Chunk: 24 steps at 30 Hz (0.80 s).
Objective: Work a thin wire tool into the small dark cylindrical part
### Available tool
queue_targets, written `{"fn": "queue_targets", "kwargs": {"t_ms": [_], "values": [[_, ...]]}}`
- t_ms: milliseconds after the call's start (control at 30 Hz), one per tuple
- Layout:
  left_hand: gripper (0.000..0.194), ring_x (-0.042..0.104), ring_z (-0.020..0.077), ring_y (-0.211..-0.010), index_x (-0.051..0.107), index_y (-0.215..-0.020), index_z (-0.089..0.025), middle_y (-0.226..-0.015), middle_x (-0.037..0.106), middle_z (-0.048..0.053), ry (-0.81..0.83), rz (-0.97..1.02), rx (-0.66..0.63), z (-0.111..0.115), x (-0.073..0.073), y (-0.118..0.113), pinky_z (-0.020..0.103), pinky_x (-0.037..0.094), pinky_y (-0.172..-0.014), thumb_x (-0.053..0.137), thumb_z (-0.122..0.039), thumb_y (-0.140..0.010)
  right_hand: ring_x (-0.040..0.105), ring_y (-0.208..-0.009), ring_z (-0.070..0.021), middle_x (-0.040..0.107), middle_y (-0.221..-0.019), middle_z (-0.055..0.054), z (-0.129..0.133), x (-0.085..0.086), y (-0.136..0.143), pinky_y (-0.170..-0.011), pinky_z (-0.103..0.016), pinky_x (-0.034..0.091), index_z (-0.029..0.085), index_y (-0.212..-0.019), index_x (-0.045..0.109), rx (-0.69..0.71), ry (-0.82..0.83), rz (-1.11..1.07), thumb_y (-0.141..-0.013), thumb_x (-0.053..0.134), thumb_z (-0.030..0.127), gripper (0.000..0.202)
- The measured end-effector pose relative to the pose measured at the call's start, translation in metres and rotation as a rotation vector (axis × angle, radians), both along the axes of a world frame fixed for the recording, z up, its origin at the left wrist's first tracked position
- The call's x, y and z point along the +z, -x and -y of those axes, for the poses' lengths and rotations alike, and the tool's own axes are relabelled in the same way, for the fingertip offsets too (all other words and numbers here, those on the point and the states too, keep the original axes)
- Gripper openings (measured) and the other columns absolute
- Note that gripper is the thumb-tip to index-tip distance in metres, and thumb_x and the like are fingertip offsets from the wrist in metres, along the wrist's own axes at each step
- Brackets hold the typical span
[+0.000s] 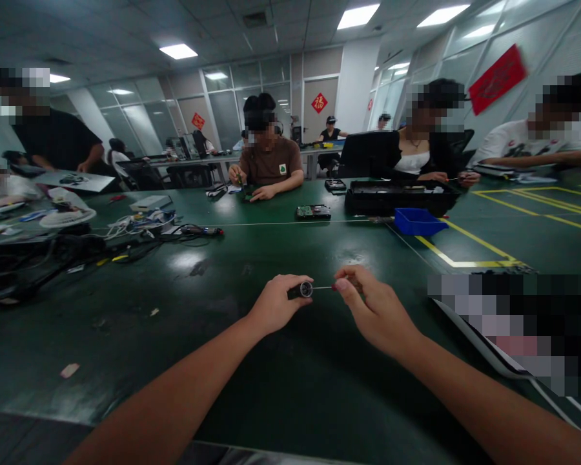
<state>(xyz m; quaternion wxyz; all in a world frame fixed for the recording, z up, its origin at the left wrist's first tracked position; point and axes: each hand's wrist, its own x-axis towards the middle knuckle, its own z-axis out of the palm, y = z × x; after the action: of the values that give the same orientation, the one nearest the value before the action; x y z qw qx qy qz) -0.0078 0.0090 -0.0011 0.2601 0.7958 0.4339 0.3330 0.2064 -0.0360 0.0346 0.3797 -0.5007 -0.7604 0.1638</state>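
Note:
My left hand (279, 303) is closed round a small black cylindrical part (305, 289), whose round end with a pale rim faces me. What kind of part it is I cannot tell. In my right hand (375, 303) is a thin screwdriver (323, 287), its metal shaft pointing left and a bit of red showing at the fingers. The shaft's tip meets the side of the black part, or comes very near it. Most of the handle is hidden by my fingers. Both hands are above the green table (252, 387).
A blue bin (419, 222) and a black housing (401, 197) stand beyond my right hand. A hard drive (313, 212) lies farther ahead. Tangled cables (145, 226) spread at left. A blurred-out device (513, 329) lies at right. Several people sit around the table.

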Motion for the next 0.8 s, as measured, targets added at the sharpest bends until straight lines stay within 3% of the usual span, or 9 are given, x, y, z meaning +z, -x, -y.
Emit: {"fn": "queue_targets", "kwargs": {"t_ms": [100, 200, 300, 467, 633, 800], "values": [[0.034, 0.061, 0.0215, -0.105, 0.068, -0.116, -0.027, -0.113, 0.069, 0.003, 0.001, -0.001, -0.004, 0.0, -0.001, 0.0, 0.038, 0.043, -0.096, 0.073, -0.023, -0.083, 0.062, -0.061, -0.0183, 0.066, -0.075, -0.002, 0.0, 0.001, 0.0, -0.058, -0.032, 0.043, 0.022, -0.104, 0.059, -0.017, -0.008, 0.015, -0.103, 0.034, 0.039, 0.03], [0.036, 0.061, 0.0218, -0.105, 0.067, -0.117, -0.028, -0.112, 0.069, 0.002, -0.002, 0.002, 0.012, -0.001, -0.001, 0.001, 0.039, 0.043, -0.096, 0.074, -0.024, -0.083, 0.066, -0.071, -0.0202, 0.069, -0.085, -0.005, 0.0, 0.0, 0.001, -0.063, -0.033, 0.047, 0.021, -0.113, 0.054, -0.046, -0.035, -0.075, -0.099, 0.043, 0.035, 0.022], [0.036, 0.061, 0.0227, -0.105, 0.067, -0.117, -0.028, -0.112, 0.069, 0.002, 0.005, -0.008, 0.029, -0.001, -0.001, 0.001, 0.039, 0.044, -0.096, 0.074, -0.024, -0.082, 0.068, -0.082, -0.0226, 0.071, -0.091, -0.007, -0.001, -0.002, 0.002, -0.071, -0.035, 0.051, 0.021, -0.106, 0.056, -0.068, -0.016, -0.209, -0.095, 0.052, 0.036, 0.02], [0.036, 0.06, 0.0227, -0.108, 0.066, -0.119, -0.026, -0.116, 0.068, 0.004, -0.012, -0.011, 0.012, 0.001, 0.004, 0.0, 0.039, 0.043, -0.099, 0.073, -0.022, -0.083, 0.069, -0.084, -0.0223, 0.071, -0.09, -0.007, -0.01, -0.008, 0.003, -0.079, -0.039, 0.054, 0.02, -0.102, 0.063, -0.07, 0.11, -0.516, -0.093, 0.055, 0.046, 0.029], [0.034, 0.058, 0.0225, -0.111, 0.066, -0.119, -0.027, -0.119, 0.067, 0.002, -0.049, -0.025, -0.01, 0.002, 0.007, 0.0, 0.044, 0.037, -0.107, 0.072, -0.024, -0.085, 0.065, -0.065, -0.0195, 0.064, -0.071, -0.004, -0.027, -0.017, -0.003, -0.073, -0.042, 0.059, 0.02, -0.084, 0.061, -0.038, 0.375, -0.948, -0.088, 0.061, 0.048, 0.028], [0.035, 0.057, 0.0233, -0.11, 0.066, -0.119, -0.028, -0.117, 0.067, 0.003, -0.022, -0.04, 0.013, 0.003, 0.008, 0.0, 0.05, 0.031, -0.112, 0.072, -0.024, -0.085, 0.067, -0.074, -0.019, 0.067, -0.084, -0.004, -0.028, -0.019, -0.005, -0.075, -0.039, 0.059, 0.021, -0.093, 0.061, -0.083, 0.204, -0.849, -0.092, 0.056, 0.049, 0.028]]}}
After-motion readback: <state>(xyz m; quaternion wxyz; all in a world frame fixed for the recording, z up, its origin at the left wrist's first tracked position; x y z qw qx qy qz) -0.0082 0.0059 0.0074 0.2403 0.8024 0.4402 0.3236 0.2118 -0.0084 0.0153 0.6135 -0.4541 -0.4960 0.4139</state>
